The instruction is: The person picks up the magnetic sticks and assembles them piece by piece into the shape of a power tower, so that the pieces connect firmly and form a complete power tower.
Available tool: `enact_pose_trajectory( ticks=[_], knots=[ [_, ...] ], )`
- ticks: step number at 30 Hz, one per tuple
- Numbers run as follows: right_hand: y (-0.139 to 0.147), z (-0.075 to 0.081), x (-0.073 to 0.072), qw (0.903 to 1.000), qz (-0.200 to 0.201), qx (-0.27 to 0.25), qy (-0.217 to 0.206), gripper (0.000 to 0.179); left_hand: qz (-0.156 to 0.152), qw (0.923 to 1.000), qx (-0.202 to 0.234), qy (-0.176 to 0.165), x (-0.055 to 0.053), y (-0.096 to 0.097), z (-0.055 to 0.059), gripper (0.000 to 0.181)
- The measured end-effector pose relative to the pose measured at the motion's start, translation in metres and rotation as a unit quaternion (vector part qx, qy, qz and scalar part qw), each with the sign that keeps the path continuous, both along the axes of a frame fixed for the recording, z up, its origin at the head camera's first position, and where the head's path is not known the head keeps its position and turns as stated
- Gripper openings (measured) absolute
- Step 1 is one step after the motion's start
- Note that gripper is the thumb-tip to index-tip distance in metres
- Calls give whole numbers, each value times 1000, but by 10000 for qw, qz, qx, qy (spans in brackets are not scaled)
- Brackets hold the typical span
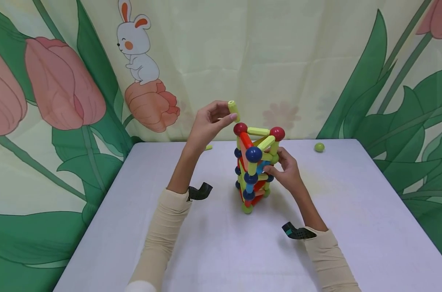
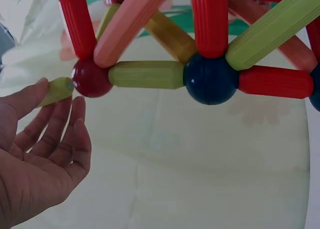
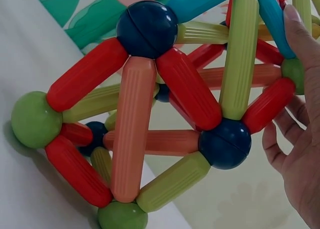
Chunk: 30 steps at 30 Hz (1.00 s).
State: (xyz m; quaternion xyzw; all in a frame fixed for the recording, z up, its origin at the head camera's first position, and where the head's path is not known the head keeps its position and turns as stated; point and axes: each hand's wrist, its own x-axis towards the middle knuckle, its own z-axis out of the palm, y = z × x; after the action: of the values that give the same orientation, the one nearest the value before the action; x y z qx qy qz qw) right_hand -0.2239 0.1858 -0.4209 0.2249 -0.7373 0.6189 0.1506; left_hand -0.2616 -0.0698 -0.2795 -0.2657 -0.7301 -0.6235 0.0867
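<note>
A tower of coloured rods and balls (image 1: 249,177) stands upright on the table, with red balls at two top corners and a dark blue ball (image 1: 253,154) at the front one. My left hand (image 1: 212,123) pinches a yellow-green rod (image 1: 233,110) between thumb and fingers. The rod's lower end is right at the top-left red ball (image 2: 92,78). On the tower's right side, my right hand (image 1: 285,169) grips its upper part, the thumb in front near a blue rod. In the right wrist view its fingers curl behind a green ball (image 3: 293,76).
A loose green ball (image 1: 319,147) lies at the back right of the white table (image 1: 213,247). Behind the left forearm, a yellow-green rod (image 1: 208,147) lies near the back edge. A curtain printed with tulips and a rabbit hangs behind.
</note>
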Motion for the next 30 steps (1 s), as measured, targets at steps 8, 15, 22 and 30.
enact_pose_trajectory(
  ticks=[8, 15, 22, 30],
  knots=[
    [1, -1, 2, 10000, 30, -16, 55, 43, 75, 9996, -272, 64, -1, 14, -2, 31],
    [1, 1, 2, 9999, 27, -51, 103, 43, 102, 9985, -442, 299, -2, 16, -3, 33],
    [0, 0, 2, 10000, -24, 27, 17, 42, 456, 9978, -422, 242, -22, -6, -32, 31],
    [0, 1, 4, 10000, -61, 58, 24, 42, 1486, 9636, -2096, -745, -65, -65, -114, 26]
  ],
)
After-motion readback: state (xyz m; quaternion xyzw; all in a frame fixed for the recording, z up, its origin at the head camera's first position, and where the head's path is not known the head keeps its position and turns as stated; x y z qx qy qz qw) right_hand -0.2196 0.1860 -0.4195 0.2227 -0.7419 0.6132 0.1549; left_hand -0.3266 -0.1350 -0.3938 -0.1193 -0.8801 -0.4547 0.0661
